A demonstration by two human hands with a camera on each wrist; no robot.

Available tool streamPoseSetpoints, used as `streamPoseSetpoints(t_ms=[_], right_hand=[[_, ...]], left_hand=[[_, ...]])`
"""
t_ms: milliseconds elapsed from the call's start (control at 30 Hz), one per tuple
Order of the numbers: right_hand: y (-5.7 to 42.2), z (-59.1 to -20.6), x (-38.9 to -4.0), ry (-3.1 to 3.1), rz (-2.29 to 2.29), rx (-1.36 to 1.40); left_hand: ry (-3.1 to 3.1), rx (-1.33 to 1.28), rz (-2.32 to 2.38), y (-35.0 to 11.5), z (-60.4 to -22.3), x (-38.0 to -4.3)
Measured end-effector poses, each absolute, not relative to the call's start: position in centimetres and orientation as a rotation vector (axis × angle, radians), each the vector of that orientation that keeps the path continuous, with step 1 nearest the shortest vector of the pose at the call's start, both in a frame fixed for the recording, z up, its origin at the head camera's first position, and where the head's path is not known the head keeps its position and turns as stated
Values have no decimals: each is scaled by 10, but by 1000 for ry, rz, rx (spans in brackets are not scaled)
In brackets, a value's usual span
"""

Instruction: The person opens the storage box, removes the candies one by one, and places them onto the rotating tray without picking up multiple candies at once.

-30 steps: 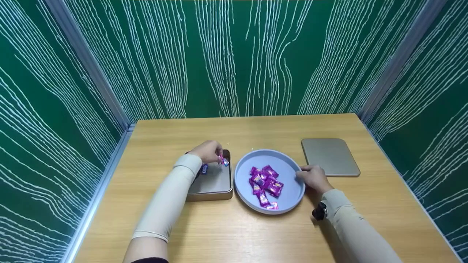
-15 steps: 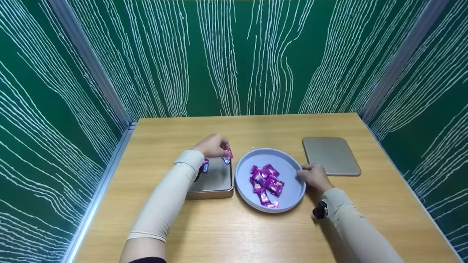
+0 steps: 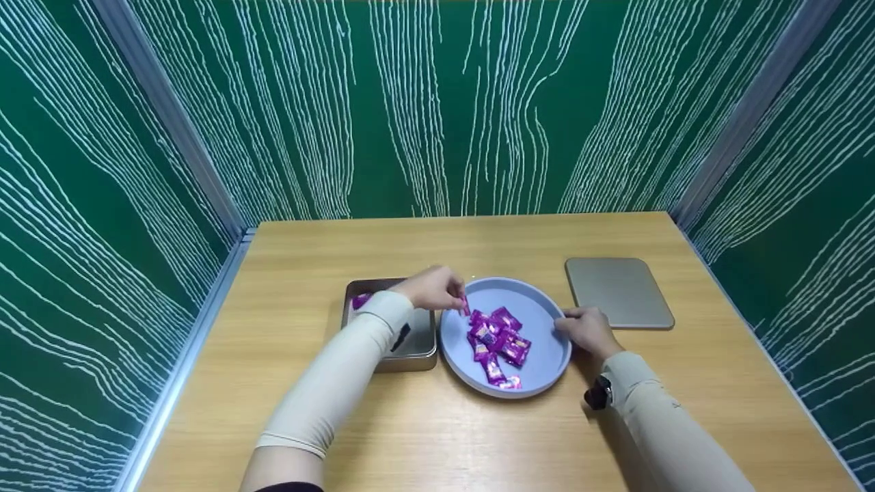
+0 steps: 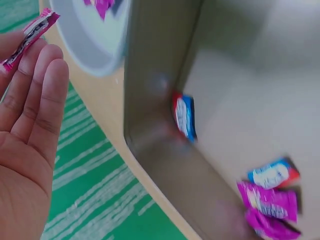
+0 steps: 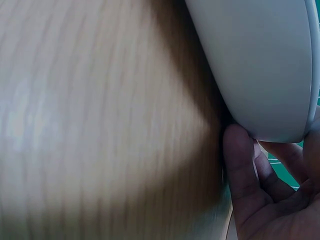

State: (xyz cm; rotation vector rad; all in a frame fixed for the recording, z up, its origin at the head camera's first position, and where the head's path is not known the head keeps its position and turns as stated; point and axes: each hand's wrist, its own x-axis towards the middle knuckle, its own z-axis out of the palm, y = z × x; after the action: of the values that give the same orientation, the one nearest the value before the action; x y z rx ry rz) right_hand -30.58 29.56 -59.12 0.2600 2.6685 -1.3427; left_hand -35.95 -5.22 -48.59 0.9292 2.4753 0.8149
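My left hand (image 3: 432,289) pinches a small pink-wrapped candy (image 4: 31,39) between thumb and fingers, over the left rim of a round pale plate (image 3: 540,372) with a raised edge. Several purple-wrapped candies (image 3: 504,338) lie heaped in the middle of that plate. With my right hand (image 3: 589,331) I grip the plate's right rim, thumb over the edge; fingers sit at its outer wall in the right wrist view. Left of the plate stands an open metal tin (image 3: 407,365). Inside it, the left wrist view shows a blue-and-red candy (image 4: 184,116) by the wall and purple candies (image 4: 270,202) near a corner.
A flat metal lid (image 3: 618,294) lies on the wooden table (image 3: 437,444) behind my right hand. The tin and plate stand close side by side. Green panels with white lines (image 3: 396,102) rise at the back and both sides.
My left hand has moved right, from over the tin to over the plate's left edge, carrying the pink candy. The right hand keeps its grip on the plate.
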Motion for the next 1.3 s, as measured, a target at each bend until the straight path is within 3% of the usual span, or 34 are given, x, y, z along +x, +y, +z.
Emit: streamPoseSetpoints(t_ms=[633, 1000, 1300], right_hand=[[294, -592, -305, 2630, -1379, 253], [294, -592, -306, 2699, -1348, 224], [295, -590, -304, 2639, -1369, 258]], left_hand=[[2470, 1055, 572, 2, -512, -346], [2561, 1015, 521, 2, -517, -347], [2562, 951, 628, -19, -500, -359]])
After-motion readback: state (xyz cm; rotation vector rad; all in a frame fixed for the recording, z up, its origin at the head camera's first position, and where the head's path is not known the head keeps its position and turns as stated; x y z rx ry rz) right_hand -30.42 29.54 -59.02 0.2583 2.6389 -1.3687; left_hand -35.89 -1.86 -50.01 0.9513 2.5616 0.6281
